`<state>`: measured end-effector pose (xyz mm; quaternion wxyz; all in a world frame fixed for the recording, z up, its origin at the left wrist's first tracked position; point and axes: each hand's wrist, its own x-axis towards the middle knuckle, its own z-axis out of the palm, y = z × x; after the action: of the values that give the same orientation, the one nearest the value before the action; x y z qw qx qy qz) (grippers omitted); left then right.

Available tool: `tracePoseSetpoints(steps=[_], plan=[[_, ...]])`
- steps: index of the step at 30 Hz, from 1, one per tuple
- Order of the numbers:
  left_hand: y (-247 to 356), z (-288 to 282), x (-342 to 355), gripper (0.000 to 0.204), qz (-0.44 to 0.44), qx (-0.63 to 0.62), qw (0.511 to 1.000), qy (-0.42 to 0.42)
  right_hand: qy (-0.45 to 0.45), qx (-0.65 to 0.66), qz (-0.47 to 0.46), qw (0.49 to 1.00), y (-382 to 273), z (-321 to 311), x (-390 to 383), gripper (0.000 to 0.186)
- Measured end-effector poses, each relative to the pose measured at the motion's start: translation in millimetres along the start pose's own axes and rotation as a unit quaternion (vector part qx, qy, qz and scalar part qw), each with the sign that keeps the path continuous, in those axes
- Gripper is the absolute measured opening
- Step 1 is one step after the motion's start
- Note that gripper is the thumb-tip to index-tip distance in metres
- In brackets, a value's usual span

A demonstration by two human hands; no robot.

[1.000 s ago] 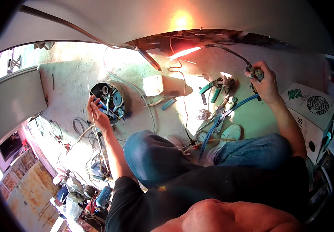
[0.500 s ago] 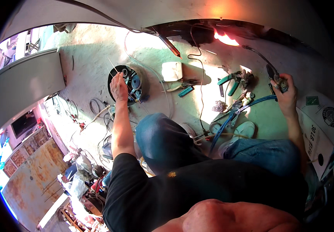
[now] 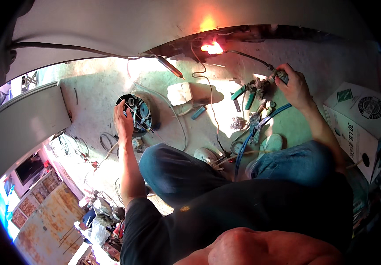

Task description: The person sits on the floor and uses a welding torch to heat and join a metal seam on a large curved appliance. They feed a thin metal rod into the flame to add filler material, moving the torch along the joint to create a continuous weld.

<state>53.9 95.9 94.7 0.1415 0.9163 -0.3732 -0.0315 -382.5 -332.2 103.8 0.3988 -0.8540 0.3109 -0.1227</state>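
Head view: round black motor (image 3: pixel 136 112), metal torch (image 3: pixel 282 76).

Left hand (image 3: pixel 123 121) shifted to the round black part's (image 3: pixel 135 112) left edge, flame (image 3: pixel 211 47) now smaller

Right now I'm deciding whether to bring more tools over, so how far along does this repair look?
Midway, it seems. Done: the round black motor housing lies open on the floor, its wires exposed. In hand: the left hand rests on that housing, while the right hand grips a torch handle whose flame burns at the appliance's underside. Left: green-handled pliers and blue hoses lie loose; nothing looks closed up.
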Motion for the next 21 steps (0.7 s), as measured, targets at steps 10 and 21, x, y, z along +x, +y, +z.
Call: tracePoseSetpoints(steps=[10,21], plan=[[309,-187,-2,0.024,0.283,-0.758,0.523,-0.268,-0.087,0.019,0.06,0.994,-4,-5,15,0.041],[293,-173,-3,0.052,0.302,-0.833,0.341,-0.313,-0.12,0.145,0.16,0.969,15,-22,0,0.042]])
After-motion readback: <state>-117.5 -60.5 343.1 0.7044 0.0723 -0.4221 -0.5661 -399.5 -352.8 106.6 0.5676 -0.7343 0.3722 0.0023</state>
